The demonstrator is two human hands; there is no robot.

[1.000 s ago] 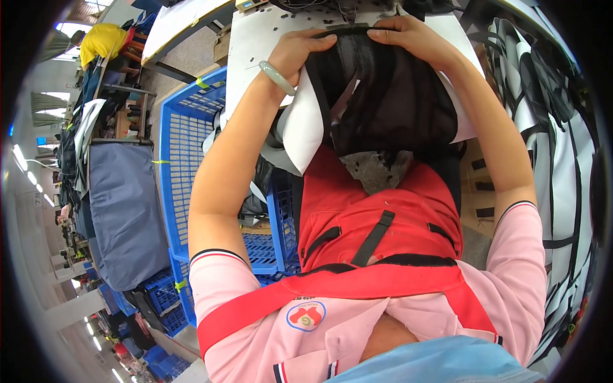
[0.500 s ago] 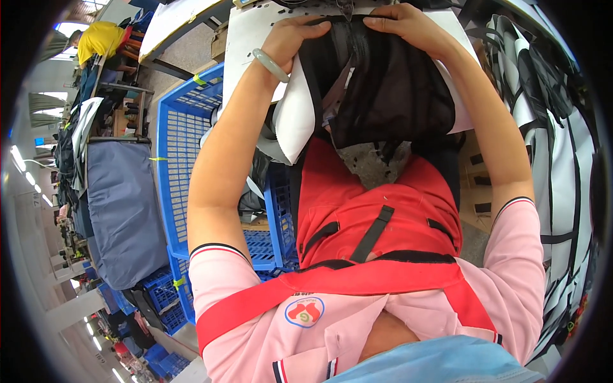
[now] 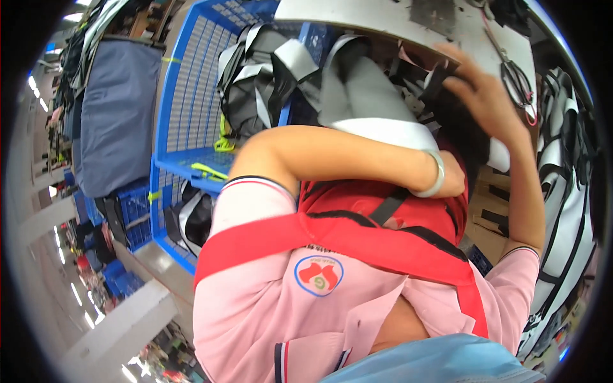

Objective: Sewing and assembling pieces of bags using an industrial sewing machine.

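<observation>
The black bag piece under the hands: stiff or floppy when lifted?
Probably floppy: the black bag piece bunches and folds under the right hand, with the left hand at its lower edge. Likely light, since it drapes off the table without support. Its fabric probably would not roll.

A pale work table (image 3: 383,16) runs along the top of the view. Scissors (image 3: 514,80) lie on its right end, beside a dark flat piece (image 3: 433,13).
</observation>
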